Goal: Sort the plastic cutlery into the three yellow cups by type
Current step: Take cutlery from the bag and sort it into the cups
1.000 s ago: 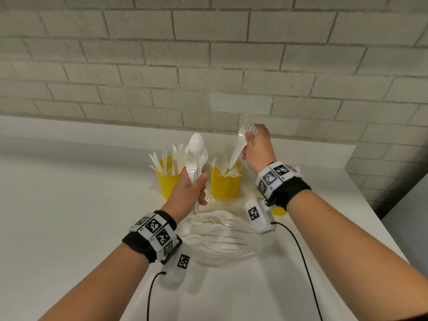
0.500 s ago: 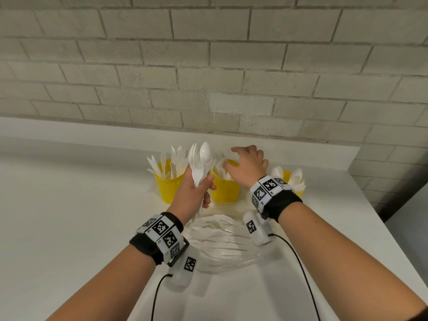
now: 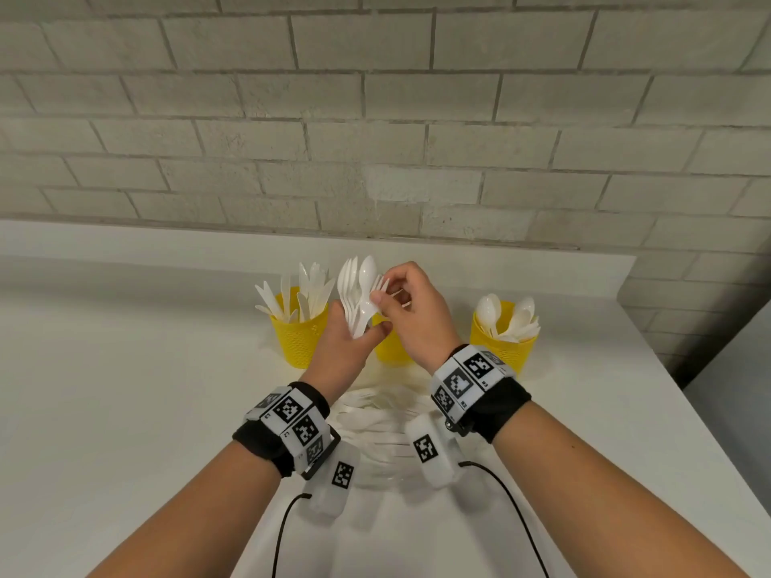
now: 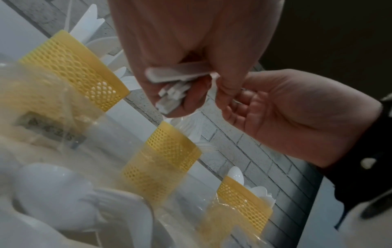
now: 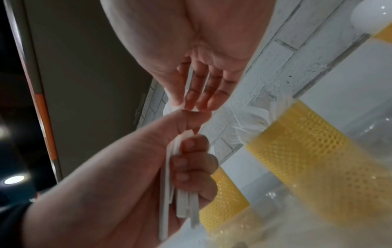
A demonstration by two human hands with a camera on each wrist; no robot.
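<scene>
Three yellow mesh cups stand in a row by the wall: the left cup [image 3: 297, 342] holds knives, the middle cup [image 3: 390, 351] is mostly hidden behind my hands, the right cup [image 3: 502, 342] holds spoons. My left hand [image 3: 367, 331] grips a bundle of white cutlery [image 3: 356, 296] upright above the middle cup, with spoons and forks in it. My right hand [image 3: 384, 301] pinches one fork [image 3: 379, 282] at the bundle's right side. In the left wrist view the bundle's handle ends [image 4: 176, 80] stick out of my fist. The right wrist view shows forks in the middle cup [image 5: 307, 147].
A clear plastic bag of loose white cutlery [image 3: 375, 431] lies on the white counter [image 3: 125, 390] under my wrists. The brick wall [image 3: 375, 139] rises right behind the cups. The counter's right edge [image 3: 684, 394] drops off beside the right cup.
My right hand put its fork into the middle cup, then came back to the bundle and pinched another fork. My left hand stayed in front of the cups with the bundle.
</scene>
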